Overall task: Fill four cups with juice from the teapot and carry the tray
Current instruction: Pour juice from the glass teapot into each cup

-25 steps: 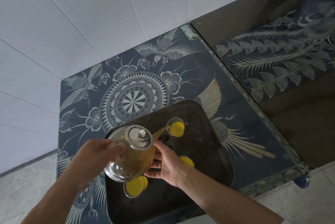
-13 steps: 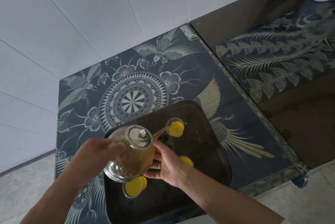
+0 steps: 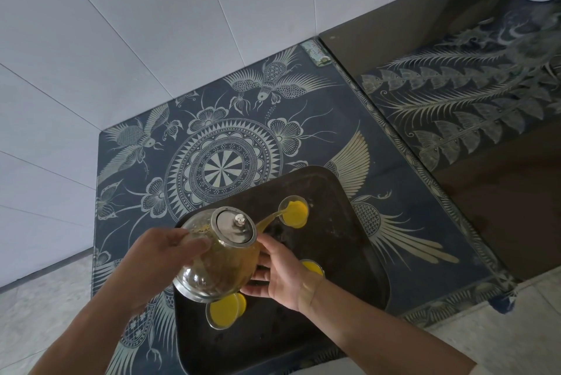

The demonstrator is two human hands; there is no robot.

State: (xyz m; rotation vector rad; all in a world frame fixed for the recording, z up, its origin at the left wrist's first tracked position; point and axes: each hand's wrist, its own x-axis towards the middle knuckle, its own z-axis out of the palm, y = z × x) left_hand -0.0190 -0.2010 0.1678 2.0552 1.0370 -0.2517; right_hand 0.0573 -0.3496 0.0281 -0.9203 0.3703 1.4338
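The left hand [image 3: 164, 256] grips the glass teapot [image 3: 217, 256] on its rear side. The right hand [image 3: 280, 277], fingers straight, props its belly. Juice streams into the cup [image 3: 294, 212] beyond both hands, on the tray [image 3: 349, 253]. Ease the tilt back (that cup looks nearly full) before shifting.

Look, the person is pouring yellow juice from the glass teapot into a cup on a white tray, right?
Not quite: the head view shows the rectangular tray is black, not white. The rest holds: both hands tilt the round glass teapot, and yellow juice streams from its spout into the small clear glass cup on that tray.
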